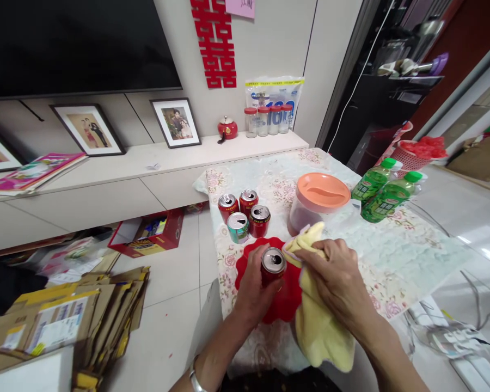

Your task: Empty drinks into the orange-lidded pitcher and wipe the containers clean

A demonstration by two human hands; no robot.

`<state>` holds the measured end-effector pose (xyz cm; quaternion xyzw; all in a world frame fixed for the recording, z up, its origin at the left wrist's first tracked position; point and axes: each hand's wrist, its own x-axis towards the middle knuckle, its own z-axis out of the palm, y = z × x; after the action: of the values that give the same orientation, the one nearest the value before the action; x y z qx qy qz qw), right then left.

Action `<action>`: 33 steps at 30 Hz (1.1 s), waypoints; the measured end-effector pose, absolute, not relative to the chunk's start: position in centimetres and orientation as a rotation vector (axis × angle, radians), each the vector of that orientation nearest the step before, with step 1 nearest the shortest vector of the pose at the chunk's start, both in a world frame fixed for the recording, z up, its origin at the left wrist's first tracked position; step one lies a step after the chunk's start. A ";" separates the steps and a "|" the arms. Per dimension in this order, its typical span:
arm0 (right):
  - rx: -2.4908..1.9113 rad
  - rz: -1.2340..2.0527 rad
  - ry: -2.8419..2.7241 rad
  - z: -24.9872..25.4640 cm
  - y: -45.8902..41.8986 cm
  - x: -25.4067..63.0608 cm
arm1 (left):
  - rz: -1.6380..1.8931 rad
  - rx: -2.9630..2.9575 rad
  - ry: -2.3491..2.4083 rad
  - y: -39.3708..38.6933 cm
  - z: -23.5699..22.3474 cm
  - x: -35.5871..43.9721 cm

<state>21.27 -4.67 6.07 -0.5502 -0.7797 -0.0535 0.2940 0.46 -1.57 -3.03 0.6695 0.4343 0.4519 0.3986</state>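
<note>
My left hand [256, 288] is wrapped around a dark red drink can [273, 262] whose opened top faces up. That can is over a red scalloped tray [283, 305]; whether it touches the tray is hidden. In my right hand [335, 272] a yellow cloth [324, 332] is bunched at the top, its lower part hanging down beside the tray. Beyond my hands stand several opened cans: red ones [259, 222] and a green one [238, 228]. A clear tub [300, 209] with an orange lid [323, 190] stands just behind the cloth.
Green-labelled bottles [387, 198] stand at the right of the floral-covered table [412, 256], near a pink basket [412, 158]. A long white cabinet [163, 160] bears framed photos and glass jars [262, 122]. Flattened cardboard [106, 310] and a red box [147, 234] lie on the floor at left.
</note>
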 end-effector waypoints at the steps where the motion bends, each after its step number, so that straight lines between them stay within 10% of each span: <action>1: -1.476 -0.159 -2.115 6.2 -4.0 20.7 | 1.144 1.697 1.087 -1.6 -3.0 0.4; 33: -1.444 0.508 -1.579 -0.1 -4.0 18.2 | 1.171 1.717 1.009 -1.4 -3.3 0.3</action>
<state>18.18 -3.99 -0.12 -0.5850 -0.6396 0.2056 0.4542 0.32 -1.37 -3.31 0.6799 0.3996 0.4638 0.4036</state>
